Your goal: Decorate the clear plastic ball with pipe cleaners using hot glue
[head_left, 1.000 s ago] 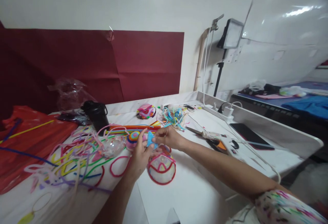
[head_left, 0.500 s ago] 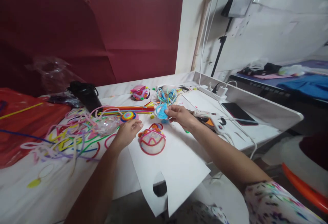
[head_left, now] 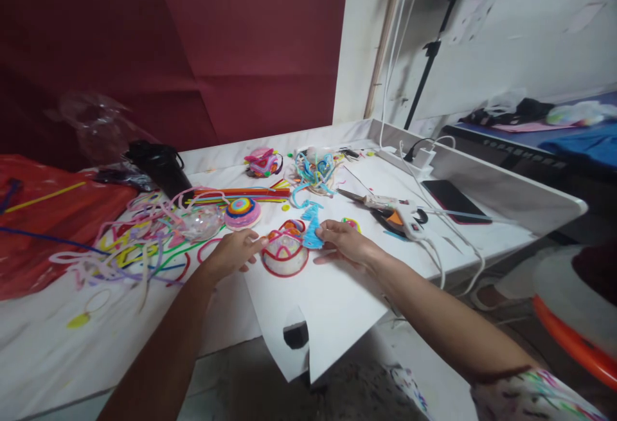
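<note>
My right hand (head_left: 344,241) pinches a light-blue piece of pipe cleaner (head_left: 312,228), flat and wound close, with a loose curled end pointing up and away. Just left of that piece is a clear dome (head_left: 285,263) trimmed with red, pink and orange pipe cleaner, resting on a white sheet (head_left: 332,305). My left hand (head_left: 237,252) is open beside the dome, its fingers loosely bent and a fingertip at the dome's left edge; whether it touches cannot be told. Beyond my left hand sits a ball (head_left: 242,214) covered in rainbow coils.
Loose pipe cleaners (head_left: 120,250) lie tangled at left, near a black cup-like object (head_left: 159,170). Straight stems (head_left: 241,196) lie behind. Scissors (head_left: 357,197), a hot glue gun (head_left: 409,222) with its cord and a phone (head_left: 456,201) are at right.
My right hand has brought the blue piece nearer, down beside the dome, and its curled end now shows. My left hand stays near the dome's left side. The camera view has tilted down.
</note>
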The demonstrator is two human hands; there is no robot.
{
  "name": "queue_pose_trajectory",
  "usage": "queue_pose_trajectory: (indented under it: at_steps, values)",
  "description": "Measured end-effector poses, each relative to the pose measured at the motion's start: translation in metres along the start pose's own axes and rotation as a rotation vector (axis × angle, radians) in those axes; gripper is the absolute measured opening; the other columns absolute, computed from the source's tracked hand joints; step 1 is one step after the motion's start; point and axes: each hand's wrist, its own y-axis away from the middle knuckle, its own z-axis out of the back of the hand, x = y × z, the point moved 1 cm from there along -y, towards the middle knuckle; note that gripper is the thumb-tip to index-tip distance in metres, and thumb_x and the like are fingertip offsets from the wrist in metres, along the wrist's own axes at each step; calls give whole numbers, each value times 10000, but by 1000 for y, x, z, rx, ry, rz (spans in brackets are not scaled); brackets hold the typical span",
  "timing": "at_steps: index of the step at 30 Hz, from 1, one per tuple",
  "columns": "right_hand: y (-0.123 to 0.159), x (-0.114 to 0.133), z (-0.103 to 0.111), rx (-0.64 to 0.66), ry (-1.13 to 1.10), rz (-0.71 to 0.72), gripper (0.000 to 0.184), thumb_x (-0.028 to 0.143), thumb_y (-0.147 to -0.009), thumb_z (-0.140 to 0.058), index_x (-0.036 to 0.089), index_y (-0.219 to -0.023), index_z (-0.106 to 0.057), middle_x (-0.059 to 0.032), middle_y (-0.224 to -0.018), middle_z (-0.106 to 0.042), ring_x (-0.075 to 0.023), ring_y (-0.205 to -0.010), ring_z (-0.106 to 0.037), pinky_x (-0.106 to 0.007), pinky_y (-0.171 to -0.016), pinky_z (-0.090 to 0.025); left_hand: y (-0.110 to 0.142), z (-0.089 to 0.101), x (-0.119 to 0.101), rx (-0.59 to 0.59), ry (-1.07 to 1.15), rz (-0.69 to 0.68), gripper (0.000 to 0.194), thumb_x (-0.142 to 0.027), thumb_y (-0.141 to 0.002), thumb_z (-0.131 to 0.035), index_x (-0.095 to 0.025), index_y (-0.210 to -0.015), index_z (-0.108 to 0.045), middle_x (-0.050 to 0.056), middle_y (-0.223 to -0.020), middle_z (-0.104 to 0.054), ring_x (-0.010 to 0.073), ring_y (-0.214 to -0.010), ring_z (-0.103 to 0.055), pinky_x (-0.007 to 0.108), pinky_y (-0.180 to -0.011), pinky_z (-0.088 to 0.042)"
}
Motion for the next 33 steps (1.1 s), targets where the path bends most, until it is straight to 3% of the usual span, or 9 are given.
queue_pose_trajectory:
  at_steps: [4, 8, 14, 23, 29, 33]
  values:
    - [0, -5, -5, -1, -17, 15, 307, 371, -707, -810, 202, -712, -554, -4, -705, -595, -133, -650, -585, -321, -589, -624, 3, -12, 12, -42, 199, 7, 619, -419, -579, -788, -150, -1103, -597, 52, -804, -667, 232, -776, -674, 238, -464, -535]
    - [3, -7, -9, -15, -57, 62, 357, 417, -659, -832, 204, -704, -549, 14, -698, -597, -125, -660, -585, -294, -616, -601, -2, -21, 25, -125, 362, 13, 737, -308, -526, -847, -162, -1187, -557, 24, -819, -622, 193, -747, -660, 249, -519, -564]
    - [4, -4, -16, -54, -78, 255, 445, 525, -581, -840, 195, -725, -578, 30, -718, -628, -138, -711, -602, -301, -713, -539, -5, -25, 28, -246, 613, -37, 673, -251, -579, -842, -176, -1179, -545, 20, -857, -638, 146, -699, -661, 271, -620, -576]
    - [-4, -15, -14, 14, -56, 370, 376, 516, -666, -800, 207, -768, -612, 32, -741, -612, -138, -733, -583, -304, -767, -474, -2, -27, 26, -329, 672, -95, 652, -301, -585, -842, -183, -1181, -604, -17, -850, -586, 103, -686, -611, 214, -602, -533]
    - [2, -22, -5, 41, -45, 431, 284, 462, -754, -752, 213, -800, -624, 21, -753, -607, -145, -723, -566, -309, -749, -455, 3, -28, 22, -303, 654, -74, 657, -507, -615, -790, -157, -1156, -663, 16, -849, -628, 156, -785, -634, 252, -676, -532]
    - [8, -23, -2, 49, -2, 469, 252, 445, -774, -738, 219, -820, -638, 10, -789, -603, -152, -756, -558, -303, -751, -437, 3, -29, 22, -284, 585, -122, 670, -551, -582, -783, -146, -1109, -696, 30, -858, -660, 178, -805, -633, 291, -756, -513]
